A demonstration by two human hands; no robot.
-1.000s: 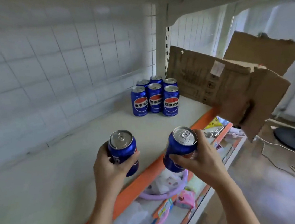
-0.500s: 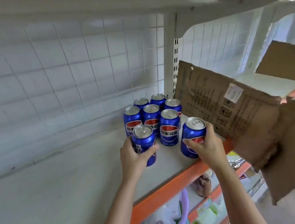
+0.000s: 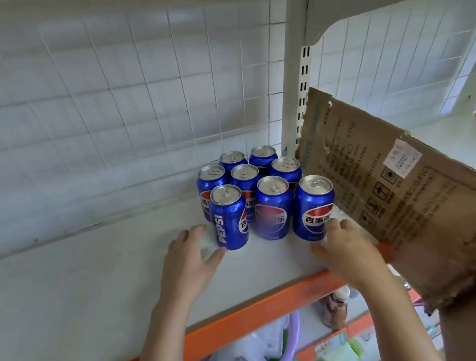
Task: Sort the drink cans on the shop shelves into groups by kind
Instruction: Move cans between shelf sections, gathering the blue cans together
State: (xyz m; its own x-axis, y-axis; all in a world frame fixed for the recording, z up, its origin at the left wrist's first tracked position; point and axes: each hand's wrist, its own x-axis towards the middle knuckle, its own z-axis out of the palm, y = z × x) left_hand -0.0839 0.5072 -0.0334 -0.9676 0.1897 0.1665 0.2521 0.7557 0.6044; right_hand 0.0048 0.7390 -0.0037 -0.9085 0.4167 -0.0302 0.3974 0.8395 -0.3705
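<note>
Now eight blue cans [image 3: 265,195] grouped on shelf [image 3: 94,285], left hand [image 3: 191,260] grip loose, right hand [image 3: 343,245] grip loose.

The cans [image 3: 273,212] look like glossy blue metal with bare silvery tops. The shelf [image 3: 94,285] is smooth, matt white with a glossy orange front edge. The cardboard [image 3: 395,192] beside them is matt brown, creased, ragged at its edges, with a white paper label
</note>
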